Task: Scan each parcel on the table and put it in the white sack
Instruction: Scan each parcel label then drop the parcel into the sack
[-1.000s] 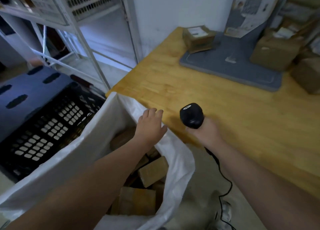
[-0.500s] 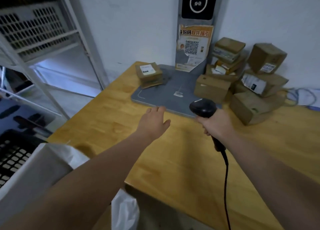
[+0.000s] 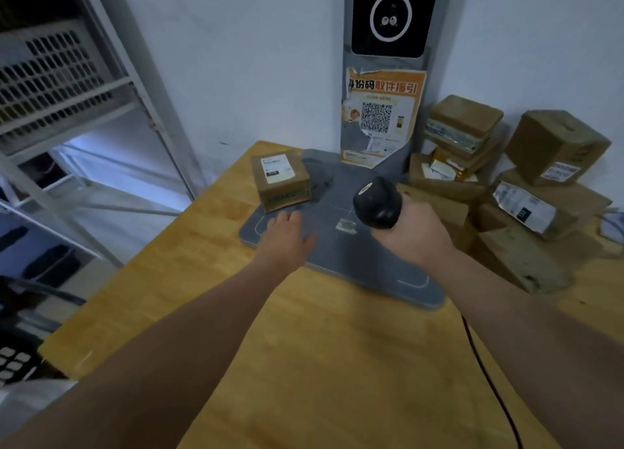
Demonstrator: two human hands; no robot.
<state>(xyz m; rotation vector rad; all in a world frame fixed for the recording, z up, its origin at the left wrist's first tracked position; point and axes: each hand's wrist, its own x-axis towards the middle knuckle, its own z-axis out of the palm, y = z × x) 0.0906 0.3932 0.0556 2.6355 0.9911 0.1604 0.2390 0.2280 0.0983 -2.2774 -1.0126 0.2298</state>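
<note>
Swung back over the yellow wooden table (image 3: 304, 364), away from the white woven sack (image 3: 23, 398), now only a corner at lower left, contents hidden. Probably fetching the next: reaching across the grey flat mat (image 3: 354, 262) toward the small brown labelled cardboard parcel (image 3: 280, 181) on its far-left corner, left hand (image 3: 287, 232) just short, fingers straight and together; gripping the black handheld scanner (image 3: 376, 202) in the curled right hand (image 3: 415, 232).

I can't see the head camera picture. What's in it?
The left hand, open, stretches toward a small labelled parcel on a grey pad, while the right hand grips a black barcode scanner. More cardboard parcels are piled at the right of the wooden table.
</note>
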